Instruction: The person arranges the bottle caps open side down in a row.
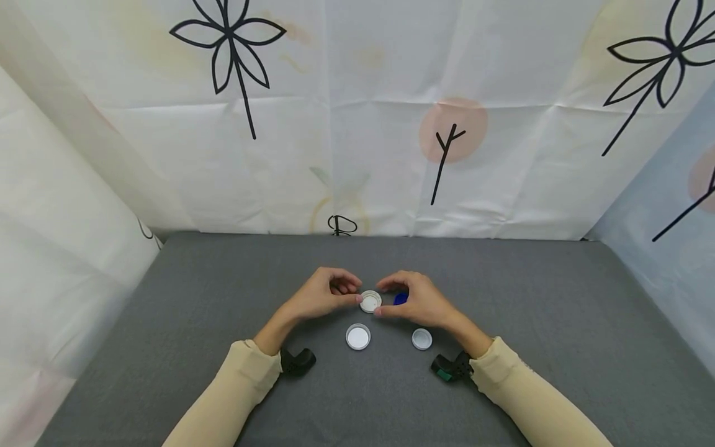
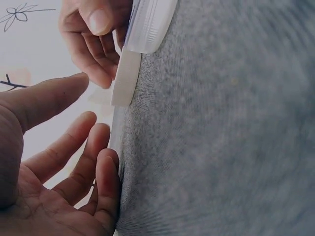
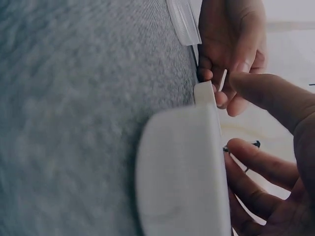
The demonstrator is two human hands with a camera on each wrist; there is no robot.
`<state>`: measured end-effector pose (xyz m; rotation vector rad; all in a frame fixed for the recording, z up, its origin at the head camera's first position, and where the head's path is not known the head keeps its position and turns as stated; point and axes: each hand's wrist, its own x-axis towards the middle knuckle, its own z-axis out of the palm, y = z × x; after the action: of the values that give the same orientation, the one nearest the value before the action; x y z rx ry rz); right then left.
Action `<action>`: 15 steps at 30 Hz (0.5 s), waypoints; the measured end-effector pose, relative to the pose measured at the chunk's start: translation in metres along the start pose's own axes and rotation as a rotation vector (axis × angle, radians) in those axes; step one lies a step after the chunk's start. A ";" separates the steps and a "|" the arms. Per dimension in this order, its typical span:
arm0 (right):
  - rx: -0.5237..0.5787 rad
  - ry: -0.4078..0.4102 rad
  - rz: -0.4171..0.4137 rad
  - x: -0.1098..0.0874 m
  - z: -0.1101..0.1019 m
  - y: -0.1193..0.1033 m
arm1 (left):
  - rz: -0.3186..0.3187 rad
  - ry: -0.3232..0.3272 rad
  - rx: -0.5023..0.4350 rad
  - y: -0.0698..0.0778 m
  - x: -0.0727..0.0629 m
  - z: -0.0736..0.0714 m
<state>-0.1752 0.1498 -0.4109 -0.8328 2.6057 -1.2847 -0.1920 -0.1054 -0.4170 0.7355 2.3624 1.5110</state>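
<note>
Several round plastic lids lie on the grey cloth. A cream-white lid (image 1: 370, 302) sits between the two hands, inner side up. My left hand (image 1: 326, 292) is at its left, thumb tip by the rim, fingers loosely bent. At its right, my right hand (image 1: 419, 301) arches with thumb and fingers apart, partly covering a blue lid (image 1: 400, 299). In the left wrist view, the left hand (image 2: 64, 157) has a gap between thumb and fingers and holds nothing. Likewise the right hand (image 3: 270, 162) holds nothing in the right wrist view; a white lid (image 3: 179, 172) fills its foreground.
Nearer the wearer lie a white lid with a clear rim (image 1: 358, 337) and a smaller white lid (image 1: 421, 339). Black wrist cameras (image 1: 298, 362) hang below both wrists. Printed white curtains (image 1: 380, 167) stand behind and beside the grey table (image 1: 357, 403).
</note>
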 end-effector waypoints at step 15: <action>0.013 0.011 -0.025 0.003 0.006 0.010 | 0.002 -0.010 0.077 -0.004 -0.002 0.004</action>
<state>-0.1800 0.1492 -0.4220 -0.8618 2.6001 -1.3149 -0.1898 -0.1045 -0.4230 0.7616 2.4247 1.4211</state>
